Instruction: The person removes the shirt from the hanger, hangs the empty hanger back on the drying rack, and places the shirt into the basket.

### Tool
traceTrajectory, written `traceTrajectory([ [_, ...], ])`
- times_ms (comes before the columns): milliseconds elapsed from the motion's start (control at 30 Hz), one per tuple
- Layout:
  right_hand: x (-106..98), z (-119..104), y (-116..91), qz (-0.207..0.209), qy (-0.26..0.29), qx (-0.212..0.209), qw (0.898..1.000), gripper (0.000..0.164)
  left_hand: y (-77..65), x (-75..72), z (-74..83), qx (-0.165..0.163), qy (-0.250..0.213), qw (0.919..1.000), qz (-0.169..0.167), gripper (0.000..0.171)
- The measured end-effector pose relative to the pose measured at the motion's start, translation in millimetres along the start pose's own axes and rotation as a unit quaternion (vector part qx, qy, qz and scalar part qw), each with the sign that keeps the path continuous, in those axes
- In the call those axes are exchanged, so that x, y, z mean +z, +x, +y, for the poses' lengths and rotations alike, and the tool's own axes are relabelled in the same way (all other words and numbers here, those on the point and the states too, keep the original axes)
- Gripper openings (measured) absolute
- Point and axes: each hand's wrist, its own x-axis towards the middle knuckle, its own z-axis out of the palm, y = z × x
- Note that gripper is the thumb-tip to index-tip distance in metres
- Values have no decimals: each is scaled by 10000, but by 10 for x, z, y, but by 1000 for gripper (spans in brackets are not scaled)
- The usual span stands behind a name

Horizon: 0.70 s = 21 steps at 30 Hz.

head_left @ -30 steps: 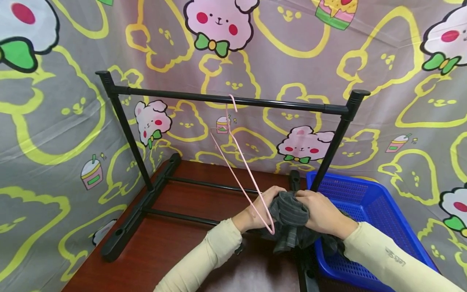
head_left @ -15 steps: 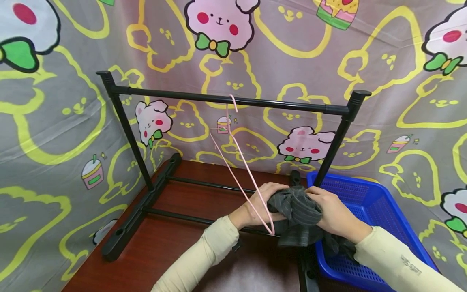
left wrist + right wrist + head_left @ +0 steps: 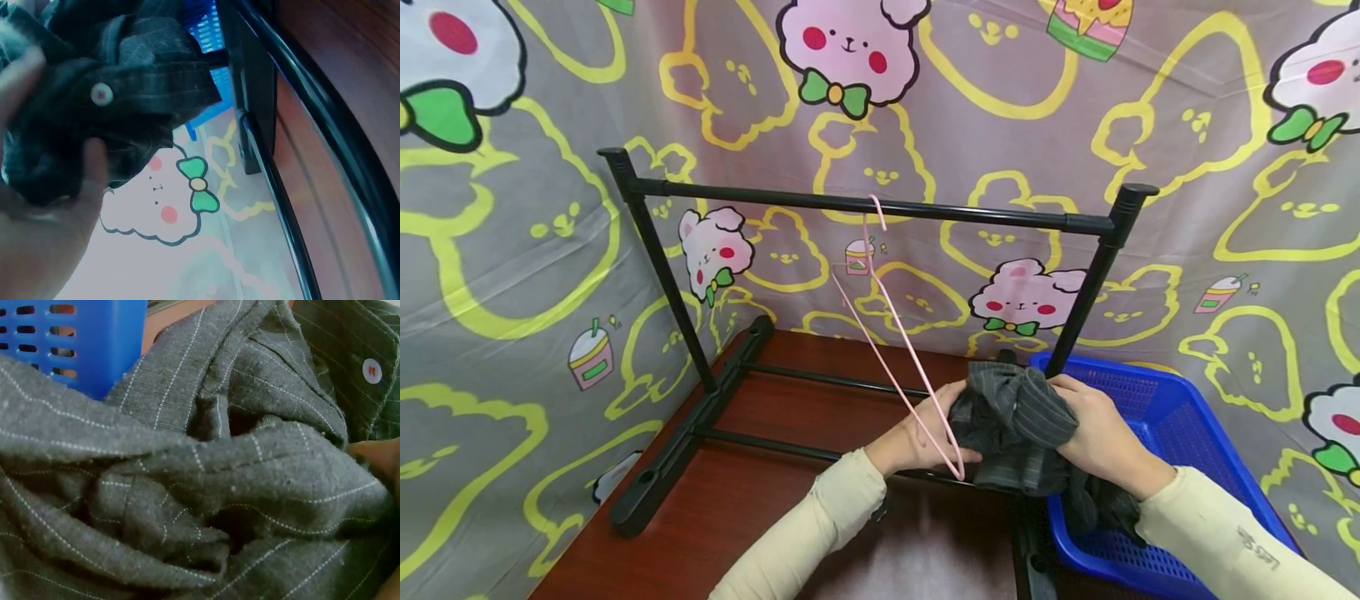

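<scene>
A dark grey pinstriped shirt (image 3: 1018, 417) is bunched up between my two hands, in front of the rack's right post. On its left side my left hand (image 3: 916, 442) holds the cloth between the thumb and fingers. My right hand (image 3: 1101, 429) grips the opposite side, with its fingertips hidden in the folds. The left wrist view shows a white button (image 3: 102, 94) on the fabric near my thumb. Part of the shirt trails over the near wall of the blue basket (image 3: 1198, 425). A pink hanger (image 3: 901, 321) hangs from the rail, its lower corner crossing in front of my left hand.
The black clothes rack (image 3: 820, 200) stands on a reddish-brown table (image 3: 790, 517), with two low crossbars between its feet. Blue basket and rack's right foot lie close together. A patterned curtain (image 3: 790, 100) closes off the back and sides.
The bunched shirt has shifted slightly right and up, with more of it spread between the hands. My right hand has moved right; the left has barely moved. Hanger and rack stay put.
</scene>
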Motion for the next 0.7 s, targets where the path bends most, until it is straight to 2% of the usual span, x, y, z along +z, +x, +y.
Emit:
traceTrajectory([
  [67,-1,-5,2,-62,-94,79,9999,22,14,0,18,-11,-243,9994,266,84],
  [133,-7,-6,8,-169,-228,161,9995,24,24,-1,40,-32,-550,9972,509,84],
  [267,-20,-7,22,-530,-325,448,9971,32,45,5,71,171,-661,9954,669,87],
  [333,-23,-17,28,-720,-275,570,9954,44,55,7,86,345,-580,9958,623,81],
  [400,-21,-31,30,-914,-184,689,9933,64,61,17,92,464,-449,9960,610,70],
  [500,-13,-40,30,-1032,-129,497,9933,98,62,22,96,518,-317,9961,646,59],
  [567,-5,-41,36,-1056,-32,313,9939,111,64,24,98,451,-293,9965,638,55],
  [633,4,-39,47,-1022,69,87,9947,111,67,21,109,328,-298,9973,586,52],
  [700,12,-46,61,-1005,169,-2,9948,103,68,20,121,153,-336,9981,501,50],
])
